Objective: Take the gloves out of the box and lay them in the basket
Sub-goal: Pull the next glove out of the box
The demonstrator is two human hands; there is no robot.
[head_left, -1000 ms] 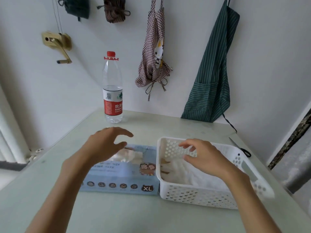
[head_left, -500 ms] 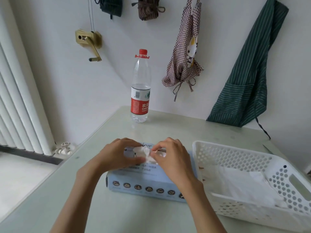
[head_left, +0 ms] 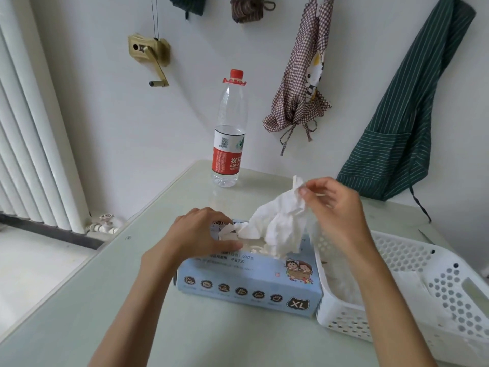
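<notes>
A: In the light-blue cardboard glove box [head_left: 248, 283], marked XL?

B: Thin whitish folded gloves at the top slot, packed too tight to count. Lying flat on the pale green table [head_left: 185, 337], touching the white perforated plastic basket [head_left: 449, 295] on its right side.

A: And in the basket?

B: Translucent white gloves [head_left: 346, 284] on the bottom, crumpled together; number impossible to tell.

A: Counts, then?

B: One box, one basket, two hands. One white disposable glove [head_left: 277, 221] in the air, partly out of the slot. One clear plastic water bottle [head_left: 229, 131] with red cap and red label, standing upright well beyond the grip, near the wall. Two aprons hanging on the wall: one brown-checked apron [head_left: 299, 83], one green-striped apron [head_left: 404, 123].

A: Right hand [head_left: 336, 207]?

B: Raised above the box's right end, wrist bent, thumb and fingertips pinching the glove's upper edge. Glove hanging below the pinch, spreading wide, lower end trailing left and down to the slot.

A: Left hand [head_left: 201, 234]?

B: Lower and to the left of the pinch, palm down on the box top, fingers curved beside the slot, thumb stretched along the front edge of the opening. Pressing on the box; fingertips at the glove's tail, though whether pinching it cannot be told.

A: Forearms?

B: Both bare, reaching in from the near edge, right one crossing over the basket's near-left corner.
</notes>
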